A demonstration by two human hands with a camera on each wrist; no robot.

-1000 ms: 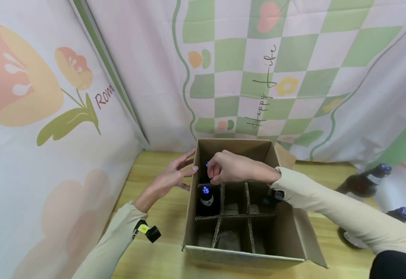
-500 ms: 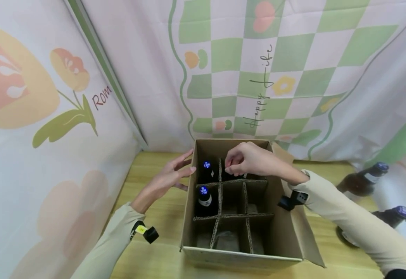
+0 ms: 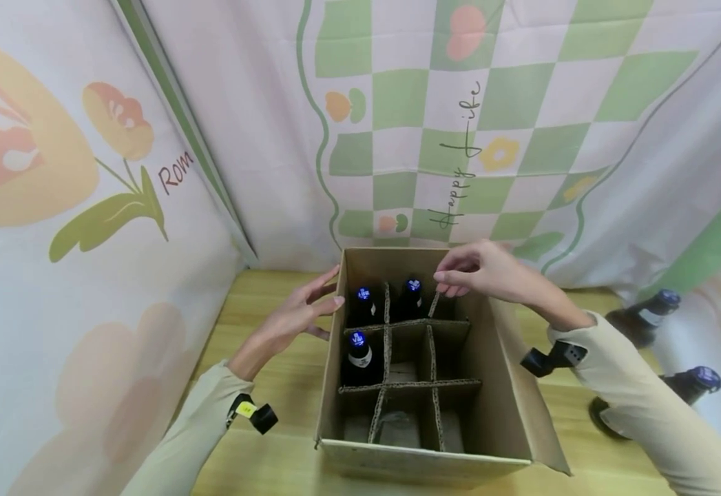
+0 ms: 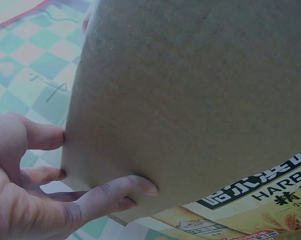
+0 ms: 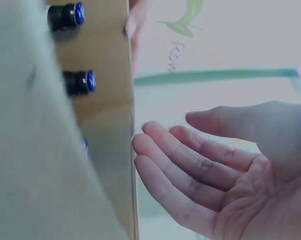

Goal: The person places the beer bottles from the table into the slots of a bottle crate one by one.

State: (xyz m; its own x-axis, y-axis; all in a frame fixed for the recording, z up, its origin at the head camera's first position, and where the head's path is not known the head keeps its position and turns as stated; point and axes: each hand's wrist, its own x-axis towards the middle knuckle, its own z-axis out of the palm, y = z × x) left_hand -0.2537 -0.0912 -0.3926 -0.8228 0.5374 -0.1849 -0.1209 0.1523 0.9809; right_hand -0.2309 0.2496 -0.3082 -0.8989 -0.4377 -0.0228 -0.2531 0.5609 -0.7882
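Observation:
A cardboard box (image 3: 425, 451) with corrugated dividers (image 3: 410, 384) stands on the table. Inside are three dark bottles with blue caps: one bottle (image 3: 363, 303) in the back-left cell, another bottle (image 3: 412, 297) in the back-middle cell, and a third bottle (image 3: 359, 358) in the left cell of the middle row. My left hand (image 3: 286, 317) touches the box's left side with its fingers spread, as the left wrist view also shows. Above the box's back-right corner is my right hand (image 3: 487, 271), its fingers loosely bent and holding nothing; the right wrist view shows its palm (image 5: 240, 200).
To the right of the box, two more brown bottles stand on the wooden table (image 3: 292, 393): a farther bottle (image 3: 642, 320) and a nearer bottle (image 3: 685, 386), partly behind my right sleeve. The box flap (image 3: 546, 427) sticks out rightward. Patterned curtains (image 3: 397, 138) hang behind and left.
My right hand has moved right, from the back-left cell past the back-middle one and up to the back-right corner, uncovering the two back bottles. My left hand stays against the box.

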